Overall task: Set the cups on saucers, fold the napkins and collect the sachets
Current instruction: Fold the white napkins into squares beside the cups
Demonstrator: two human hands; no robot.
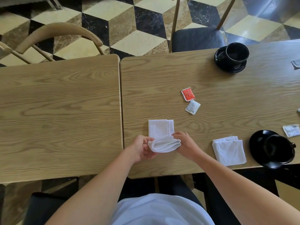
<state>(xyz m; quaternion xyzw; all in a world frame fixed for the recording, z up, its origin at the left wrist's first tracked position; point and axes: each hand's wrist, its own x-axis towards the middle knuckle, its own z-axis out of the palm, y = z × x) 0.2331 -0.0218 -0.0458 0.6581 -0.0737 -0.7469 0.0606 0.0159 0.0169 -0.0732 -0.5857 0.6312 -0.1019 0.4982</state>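
White napkin [162, 137] half folded, pinched at either end by left hand [142, 147] and right hand [183, 142]; best carried over evenly, edges matched, then pressed flat on worktop [211, 98].

Soft, even daylight is filling the view; glare is streaking the floor [267, 7] far beyond the hands; edges are bending.

I see both bare arms reach forward from the bottom and meet at the white napkin [162, 140]. My left hand [142, 148] is at the napkin's left end, with its fingers curled and pinching the cloth. My right hand [185, 143] is at the napkin's right end, pinching it too. The two hands are close together.
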